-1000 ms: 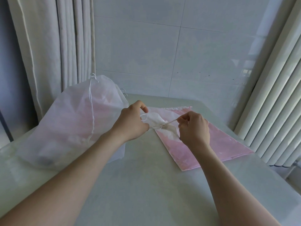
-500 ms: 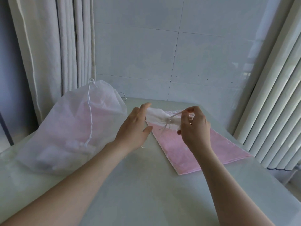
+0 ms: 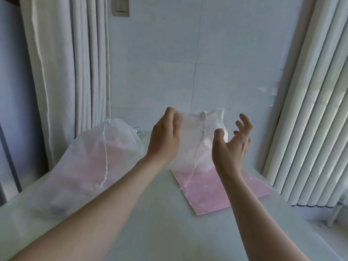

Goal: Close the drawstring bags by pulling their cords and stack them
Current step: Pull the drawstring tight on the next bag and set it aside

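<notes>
Over the table [image 3: 169, 232], left hand [image 3: 163, 140] pinches the bag [image 3: 190, 146], right hand [image 3: 231, 146] splayed.

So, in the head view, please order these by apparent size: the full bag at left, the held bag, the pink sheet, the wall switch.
1. full drawstring bag
2. held drawstring bag and pink sheet: alike, and the bag hides part of the sheet, so unranked
3. wall switch
</notes>
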`<action>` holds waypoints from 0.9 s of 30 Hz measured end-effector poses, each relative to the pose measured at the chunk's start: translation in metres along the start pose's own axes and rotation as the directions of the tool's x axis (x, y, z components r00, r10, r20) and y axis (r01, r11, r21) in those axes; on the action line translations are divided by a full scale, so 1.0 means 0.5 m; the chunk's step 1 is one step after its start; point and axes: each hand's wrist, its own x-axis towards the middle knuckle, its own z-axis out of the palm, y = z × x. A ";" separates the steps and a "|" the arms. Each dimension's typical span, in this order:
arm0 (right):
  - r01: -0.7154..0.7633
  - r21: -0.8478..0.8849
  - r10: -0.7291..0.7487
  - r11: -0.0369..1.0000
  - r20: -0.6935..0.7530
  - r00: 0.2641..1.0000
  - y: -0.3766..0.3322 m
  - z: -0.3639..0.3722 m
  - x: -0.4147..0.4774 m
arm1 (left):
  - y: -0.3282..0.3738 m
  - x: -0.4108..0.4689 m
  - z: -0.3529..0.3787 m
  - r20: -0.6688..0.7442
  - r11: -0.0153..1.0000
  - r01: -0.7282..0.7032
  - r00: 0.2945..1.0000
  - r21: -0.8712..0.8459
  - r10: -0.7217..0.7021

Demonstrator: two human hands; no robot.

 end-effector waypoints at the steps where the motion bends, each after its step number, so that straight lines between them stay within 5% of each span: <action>1: -0.029 -0.023 0.029 0.999 0.004 1.000 -0.006 -0.004 0.005 | 0.019 0.009 -0.007 -0.025 1.000 0.005 1.000 -0.025 -0.006; 7: -0.092 0.010 0.090 0.996 0.103 0.991 -0.055 -0.030 0.016 | 0.100 0.044 -0.059 -0.169 0.995 0.038 0.984 -0.096 -0.054; 11: 0.020 -0.072 -0.013 0.997 0.091 0.996 -0.098 -0.017 0.013 | 0.124 0.054 -0.104 -0.263 0.987 0.155 0.951 -0.043 -0.161; 16: -0.082 -0.127 0.099 0.988 0.136 0.986 -0.113 0.014 -0.012 | 0.109 0.058 -0.182 -0.333 0.942 0.329 0.897 0.068 -0.289; 22: -0.280 -0.195 0.339 0.940 0.459 0.821 -0.091 0.087 -0.084 | 0.041 0.054 -0.253 -0.325 0.824 0.517 0.839 0.232 -0.436; 27: -0.367 -0.181 0.398 0.913 0.594 0.699 -0.075 0.148 -0.119 | -0.009 0.065 -0.289 -0.339 0.720 0.458 0.885 0.521 -0.319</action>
